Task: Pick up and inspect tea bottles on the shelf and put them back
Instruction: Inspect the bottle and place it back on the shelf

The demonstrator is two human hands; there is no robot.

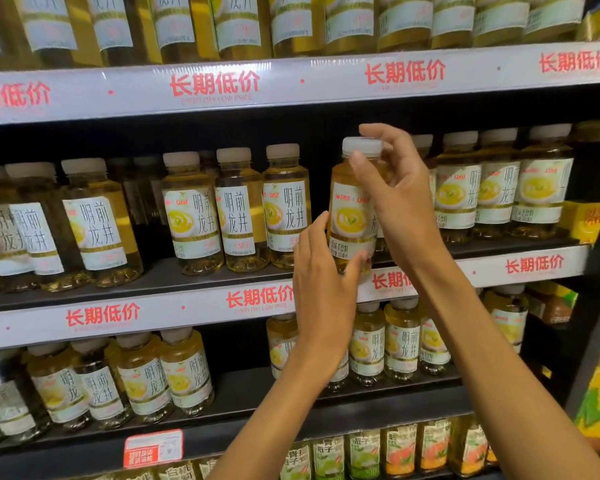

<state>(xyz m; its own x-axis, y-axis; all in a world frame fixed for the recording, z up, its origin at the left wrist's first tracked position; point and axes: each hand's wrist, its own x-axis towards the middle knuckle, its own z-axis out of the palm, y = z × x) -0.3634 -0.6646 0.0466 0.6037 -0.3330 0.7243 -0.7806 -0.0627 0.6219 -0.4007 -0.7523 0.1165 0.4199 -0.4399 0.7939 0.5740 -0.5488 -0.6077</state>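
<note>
i hold the tea bottle (352, 216) just in front of the middle shelf (201, 311): my right hand (394, 199) pinches its neck under the cap, my left hand (321, 268) grips its base. full, rigid, probably slick; two holds suit it.

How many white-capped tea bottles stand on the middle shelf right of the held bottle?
4 visible: one white-capped yellow tea bottle behind the right hand, then three side by side rightwards. Others may hide behind.
</note>
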